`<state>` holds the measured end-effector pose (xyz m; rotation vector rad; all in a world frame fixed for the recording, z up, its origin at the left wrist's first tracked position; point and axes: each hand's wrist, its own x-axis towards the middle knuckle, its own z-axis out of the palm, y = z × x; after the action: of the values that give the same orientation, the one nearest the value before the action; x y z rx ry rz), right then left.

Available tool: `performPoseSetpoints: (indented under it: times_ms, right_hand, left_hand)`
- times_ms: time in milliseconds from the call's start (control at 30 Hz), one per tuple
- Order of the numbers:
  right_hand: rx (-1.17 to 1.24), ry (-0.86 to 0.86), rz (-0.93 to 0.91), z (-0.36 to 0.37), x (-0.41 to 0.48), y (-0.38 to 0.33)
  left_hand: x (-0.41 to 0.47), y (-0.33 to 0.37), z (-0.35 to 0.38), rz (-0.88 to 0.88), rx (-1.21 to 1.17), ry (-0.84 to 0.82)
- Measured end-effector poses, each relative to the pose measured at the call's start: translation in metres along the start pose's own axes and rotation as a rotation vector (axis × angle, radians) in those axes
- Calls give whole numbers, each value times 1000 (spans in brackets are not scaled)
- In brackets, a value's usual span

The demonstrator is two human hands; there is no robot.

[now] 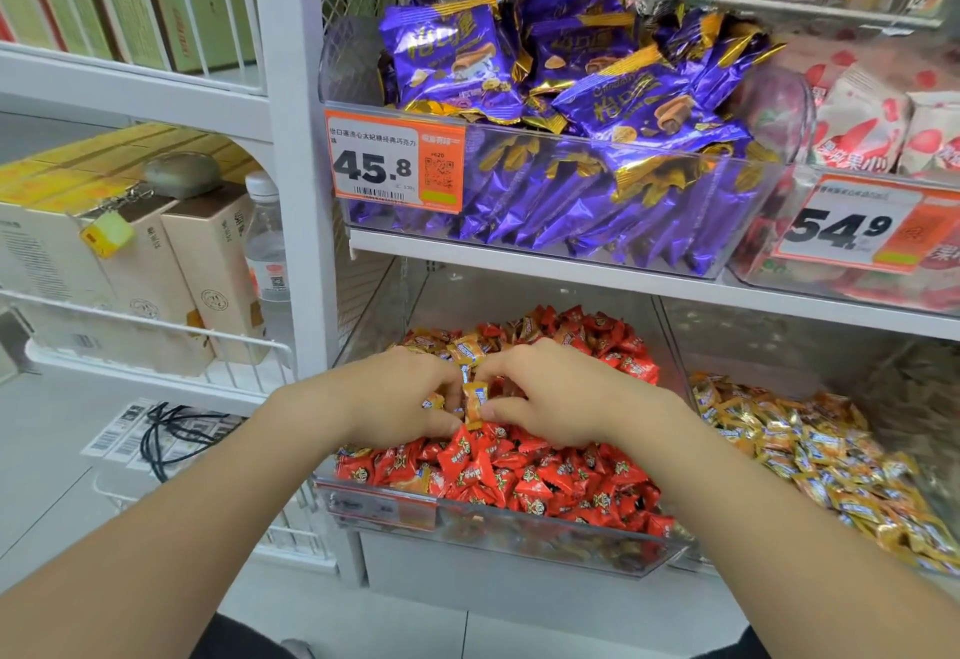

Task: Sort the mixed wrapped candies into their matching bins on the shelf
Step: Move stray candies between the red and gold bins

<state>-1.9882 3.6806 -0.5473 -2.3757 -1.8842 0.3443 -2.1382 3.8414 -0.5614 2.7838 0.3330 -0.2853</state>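
purple bags (571, 87) heap on the upper shelf behind an orange tag (387, 165) reading 45.8. to their right lie white-and-red packs (872, 123) with a 54.9 tag (852, 230). the left rack holds beige boxes (208, 263), a water bottle (267, 243) and yellow boxes (78, 159); a black cable (171, 432) lies below.

Bag bin (571, 132) on the shelf (519, 257), left bin (519, 549) and right bin (753, 346) side by side beneath, left hand (384, 398) and right hand (550, 398) close together on left bin's candies (545, 482)

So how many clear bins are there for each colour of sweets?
Purple packets bin: 1
White-and-red packets bin: 1
Mostly red candies bin: 1
Gold candies bin: 1
Total: 4
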Motion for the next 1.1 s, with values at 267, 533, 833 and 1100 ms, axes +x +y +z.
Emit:
performPoseSetpoints:
  times_ms: [267, 533, 833, 1100]
  right_hand:
    - [525, 167, 150, -16, -12, 6]
    - [693, 210, 318, -22, -29, 22]
    - [265, 179, 391, -28, -56, 38]
    - [431, 192, 407, -29, -71, 31]
  left_hand:
    - [-2, 17, -7, -65, -156, 330]
    - [8, 24, -1, -16, -122, 390]
    - [24, 37, 17, 118, -20, 218]
    - [25, 43, 19, 167, 79, 211]
